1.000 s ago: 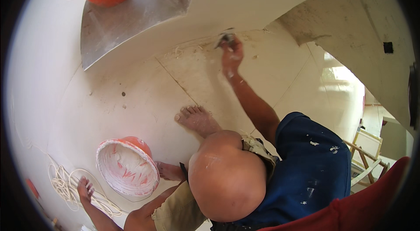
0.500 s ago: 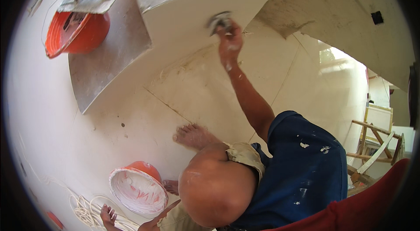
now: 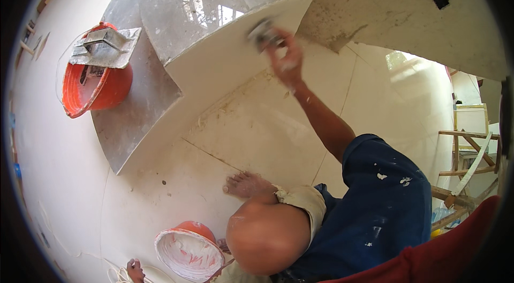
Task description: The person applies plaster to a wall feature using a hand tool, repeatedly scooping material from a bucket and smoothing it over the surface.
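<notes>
My right hand (image 3: 289, 61) is closed around a small metal trowel (image 3: 261, 35), blurred by motion, against the white riser (image 3: 230, 55) under a glossy grey stone slab (image 3: 187, 15). Its reaching arm comes out of a dark blue, paint-spotted sleeve. Down at the lower left edge, my left hand (image 3: 135, 270) holds nothing visible, its fingers apart and loosely bent; part of it is cut off. Between that hand and my bent knee stands an orange bucket (image 3: 195, 227), its inside coated with white paste.
Another orange bucket (image 3: 115, 87) stands on the lower grey slab (image 3: 139, 122), with a plastering trowel (image 3: 107, 46) resting across its rim. A cream cable (image 3: 115, 272) lies near my left hand. A wooden trestle (image 3: 466, 160) stands at right, below a grey slanting surface (image 3: 396, 10).
My view has turned, so the buckets and slabs sit lower in the picture. The trowel in my right hand has moved nearer the riser's upper edge.
</notes>
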`<action>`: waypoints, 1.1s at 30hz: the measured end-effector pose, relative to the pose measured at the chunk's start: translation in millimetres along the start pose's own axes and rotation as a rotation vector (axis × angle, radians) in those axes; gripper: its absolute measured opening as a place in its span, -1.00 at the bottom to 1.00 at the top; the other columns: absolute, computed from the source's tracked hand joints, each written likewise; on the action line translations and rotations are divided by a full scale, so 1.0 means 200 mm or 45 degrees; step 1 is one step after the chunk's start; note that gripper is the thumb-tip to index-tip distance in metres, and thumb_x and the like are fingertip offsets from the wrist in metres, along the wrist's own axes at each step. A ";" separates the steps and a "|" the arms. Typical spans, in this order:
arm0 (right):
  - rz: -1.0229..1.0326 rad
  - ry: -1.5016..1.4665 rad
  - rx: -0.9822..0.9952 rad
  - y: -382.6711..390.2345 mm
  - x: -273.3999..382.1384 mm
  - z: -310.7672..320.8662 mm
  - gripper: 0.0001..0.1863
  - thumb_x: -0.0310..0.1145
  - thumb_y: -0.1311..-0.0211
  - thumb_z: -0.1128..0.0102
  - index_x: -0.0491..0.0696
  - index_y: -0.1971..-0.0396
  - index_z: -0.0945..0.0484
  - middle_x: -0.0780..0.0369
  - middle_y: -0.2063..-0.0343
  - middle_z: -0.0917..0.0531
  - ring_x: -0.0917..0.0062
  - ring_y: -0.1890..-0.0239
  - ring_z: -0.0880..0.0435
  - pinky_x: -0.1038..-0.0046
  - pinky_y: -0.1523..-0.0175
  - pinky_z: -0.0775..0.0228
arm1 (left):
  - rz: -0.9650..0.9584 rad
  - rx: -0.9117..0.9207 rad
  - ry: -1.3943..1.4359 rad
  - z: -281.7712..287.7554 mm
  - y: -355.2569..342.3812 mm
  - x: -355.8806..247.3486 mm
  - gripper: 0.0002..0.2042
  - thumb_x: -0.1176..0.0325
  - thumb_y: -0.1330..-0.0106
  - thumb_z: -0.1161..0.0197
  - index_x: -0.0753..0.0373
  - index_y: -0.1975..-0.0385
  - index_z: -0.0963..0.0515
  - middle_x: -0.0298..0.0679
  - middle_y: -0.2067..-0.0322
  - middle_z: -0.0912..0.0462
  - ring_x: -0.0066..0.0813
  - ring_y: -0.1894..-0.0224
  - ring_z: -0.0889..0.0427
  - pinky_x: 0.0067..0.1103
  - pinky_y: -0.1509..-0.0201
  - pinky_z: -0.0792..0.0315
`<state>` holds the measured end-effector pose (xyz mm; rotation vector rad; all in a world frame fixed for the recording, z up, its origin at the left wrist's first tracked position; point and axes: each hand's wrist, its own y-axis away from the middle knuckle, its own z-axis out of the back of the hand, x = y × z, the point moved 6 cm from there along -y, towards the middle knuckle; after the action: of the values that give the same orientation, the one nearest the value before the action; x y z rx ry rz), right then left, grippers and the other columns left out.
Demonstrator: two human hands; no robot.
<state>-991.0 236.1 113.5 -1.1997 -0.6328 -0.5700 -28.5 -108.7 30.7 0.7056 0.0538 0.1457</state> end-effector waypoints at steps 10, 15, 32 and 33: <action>-0.250 -0.043 1.283 0.97 0.37 -0.36 -0.59 -0.45 -0.11 -0.30 0.09 -0.02 -0.58 0.20 0.09 -0.66 0.26 0.03 -0.57 0.25 -0.15 -0.32 | -0.087 0.353 1.414 -0.99 0.83 -0.64 -0.39 0.16 -0.34 -0.22 0.14 -0.36 -0.20 -0.18 -0.20 -0.40 -0.24 -0.15 -0.46 -0.25 -0.07 -0.49; -0.614 0.251 1.451 0.91 0.44 -0.31 -0.58 -0.40 -0.14 -0.28 0.05 -0.05 -0.56 0.13 0.06 -0.65 0.22 0.00 -0.59 0.23 -0.12 -0.41 | 0.173 0.106 1.717 -1.14 1.05 -0.49 -0.48 0.47 -0.33 -0.24 0.32 -0.27 -0.24 -0.05 -0.11 -0.46 -0.18 -0.10 -0.53 -0.25 -0.13 -0.52; -0.836 1.082 1.791 -0.24 1.74 0.80 -0.55 -0.36 -0.08 -0.30 0.01 -0.05 -0.56 0.13 0.10 -0.69 0.28 0.03 -0.68 0.32 -0.11 -0.49 | 1.068 -0.558 2.349 -0.79 2.81 0.00 -0.53 0.38 -0.30 -0.21 0.47 -0.15 -0.32 -0.01 0.02 -0.50 -0.23 0.05 -0.61 -0.55 0.10 -0.64; -0.894 1.108 1.733 -0.35 1.87 0.88 -0.54 -0.36 -0.08 -0.29 0.01 -0.05 -0.56 0.13 0.10 -0.69 0.28 0.03 -0.68 0.32 -0.11 -0.49 | 1.025 -0.465 2.370 -0.70 2.86 -0.07 -0.56 0.39 -0.29 -0.19 0.51 -0.10 -0.34 -0.02 0.04 -0.51 -0.24 0.08 -0.62 -0.54 0.09 -0.65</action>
<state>-804.4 361.3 466.9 0.5974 -0.4767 -0.9127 -121.5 408.8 295.5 -0.0266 1.4862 1.5096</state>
